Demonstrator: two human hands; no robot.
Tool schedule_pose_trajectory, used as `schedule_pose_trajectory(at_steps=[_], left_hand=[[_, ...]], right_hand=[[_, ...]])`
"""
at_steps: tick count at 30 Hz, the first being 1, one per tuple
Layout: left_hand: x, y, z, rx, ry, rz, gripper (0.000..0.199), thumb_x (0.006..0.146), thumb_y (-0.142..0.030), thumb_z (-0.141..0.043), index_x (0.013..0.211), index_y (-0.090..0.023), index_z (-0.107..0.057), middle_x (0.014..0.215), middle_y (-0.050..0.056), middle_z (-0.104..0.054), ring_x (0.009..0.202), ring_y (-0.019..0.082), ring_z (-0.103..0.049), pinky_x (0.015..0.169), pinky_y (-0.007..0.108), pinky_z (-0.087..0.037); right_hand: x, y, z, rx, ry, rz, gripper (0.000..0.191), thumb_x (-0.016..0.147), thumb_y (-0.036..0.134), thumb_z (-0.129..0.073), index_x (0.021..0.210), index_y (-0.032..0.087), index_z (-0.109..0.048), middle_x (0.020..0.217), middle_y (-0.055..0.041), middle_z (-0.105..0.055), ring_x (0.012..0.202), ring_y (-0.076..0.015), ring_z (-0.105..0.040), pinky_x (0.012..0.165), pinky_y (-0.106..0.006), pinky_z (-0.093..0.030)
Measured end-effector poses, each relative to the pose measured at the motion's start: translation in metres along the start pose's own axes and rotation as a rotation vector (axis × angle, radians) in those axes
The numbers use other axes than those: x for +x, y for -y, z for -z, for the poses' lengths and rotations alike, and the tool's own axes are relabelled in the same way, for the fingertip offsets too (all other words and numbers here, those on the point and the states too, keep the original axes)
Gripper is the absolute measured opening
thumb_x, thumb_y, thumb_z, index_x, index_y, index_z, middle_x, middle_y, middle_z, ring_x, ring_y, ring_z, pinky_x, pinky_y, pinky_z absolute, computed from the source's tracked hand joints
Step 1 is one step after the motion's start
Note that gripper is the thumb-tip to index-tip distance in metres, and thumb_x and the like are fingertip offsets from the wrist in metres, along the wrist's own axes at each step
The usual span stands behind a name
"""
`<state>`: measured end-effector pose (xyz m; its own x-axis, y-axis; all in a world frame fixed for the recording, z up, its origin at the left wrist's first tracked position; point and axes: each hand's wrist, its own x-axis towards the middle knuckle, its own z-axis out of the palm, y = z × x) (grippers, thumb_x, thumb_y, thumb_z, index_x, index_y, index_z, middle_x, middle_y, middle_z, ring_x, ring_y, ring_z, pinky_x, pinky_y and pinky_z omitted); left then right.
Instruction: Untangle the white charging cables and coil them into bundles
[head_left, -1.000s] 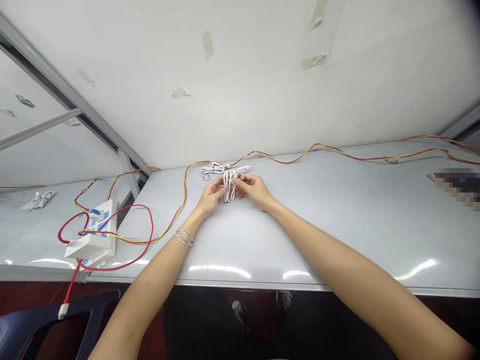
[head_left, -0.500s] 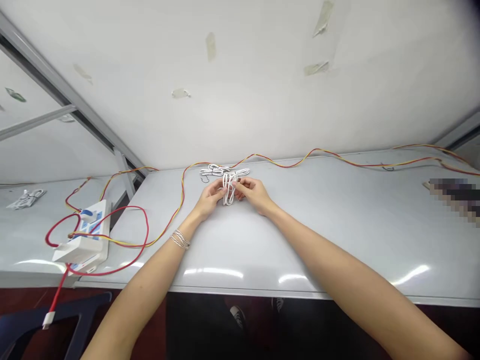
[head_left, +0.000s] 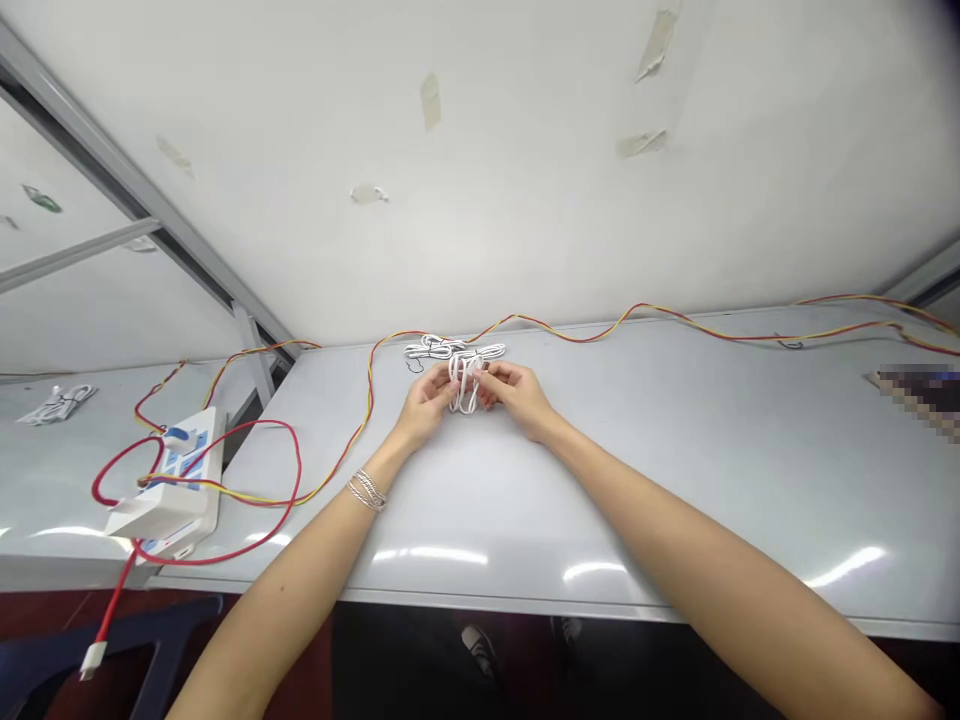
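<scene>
Two hands, the left hand (head_left: 427, 400) and the right hand (head_left: 517, 397), meet at a looped white cable (head_left: 466, 385), pinching it from either side between their fingertips (head_left: 487, 376). The loops hang between the fingers. More white cable (head_left: 433, 348) lies coiled just beyond the fingers on a white table (head_left: 675, 500), with a red-and-yellow twisted wire (head_left: 570, 335) running behind.

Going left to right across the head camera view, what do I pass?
Small white cable bundle → white power strip → left hand → looped white cable → right hand → blurred object
</scene>
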<state>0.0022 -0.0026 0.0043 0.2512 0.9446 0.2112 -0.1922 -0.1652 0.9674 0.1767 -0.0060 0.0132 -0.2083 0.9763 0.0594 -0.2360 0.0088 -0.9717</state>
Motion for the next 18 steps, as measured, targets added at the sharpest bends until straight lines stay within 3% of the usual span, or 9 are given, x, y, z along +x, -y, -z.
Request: schedule_pose_trajectory(at_steps=[7, 11, 18], left_hand=[[0.0022, 0.0032, 0.0014, 0.087, -0.061, -0.020, 0.045, 0.075, -0.044, -0.080, 0.107, -0.016, -0.066, 0.113, 0.012, -0.071, 0.112, 0.026, -0.063, 0.102, 0.039, -0.045], [0.0021, 0.0032, 0.0008, 0.063, -0.019, 0.012, 0.047, 0.075, -0.044, -0.079, 0.111, -0.016, -0.066, 0.120, 0.013, -0.069, 0.118, 0.027, -0.061, 0.105, 0.040, -0.044], [-0.0006, -0.0023, -0.0026, 0.031, -0.012, 0.050, 0.046, 0.073, -0.041, -0.081, 0.108, -0.015, -0.067, 0.118, 0.012, -0.069, 0.106, 0.026, -0.065, 0.095, 0.038, -0.049]], right_hand=[[-0.0004, 0.0011, 0.0000, 0.018, 0.016, -0.025, 0.048, 0.063, 0.057, -0.081, 0.065, 0.019, -0.053, 0.061, 0.0019, -0.058, 0.057, -0.0123, -0.054, 0.059, -0.028, -0.046], [-0.0013, 0.0017, -0.0014, -0.027, 0.044, -0.006, 0.049, 0.063, 0.060, -0.080, 0.065, 0.019, -0.052, 0.059, 0.0013, -0.058, 0.057, -0.0128, -0.055, 0.059, -0.028, -0.046], [-0.0020, 0.0003, -0.0055, -0.108, 0.045, 0.010, 0.050, 0.066, 0.063, -0.075, 0.064, 0.019, -0.052, 0.059, 0.0007, -0.058, 0.056, -0.0123, -0.053, 0.055, -0.027, -0.044]])
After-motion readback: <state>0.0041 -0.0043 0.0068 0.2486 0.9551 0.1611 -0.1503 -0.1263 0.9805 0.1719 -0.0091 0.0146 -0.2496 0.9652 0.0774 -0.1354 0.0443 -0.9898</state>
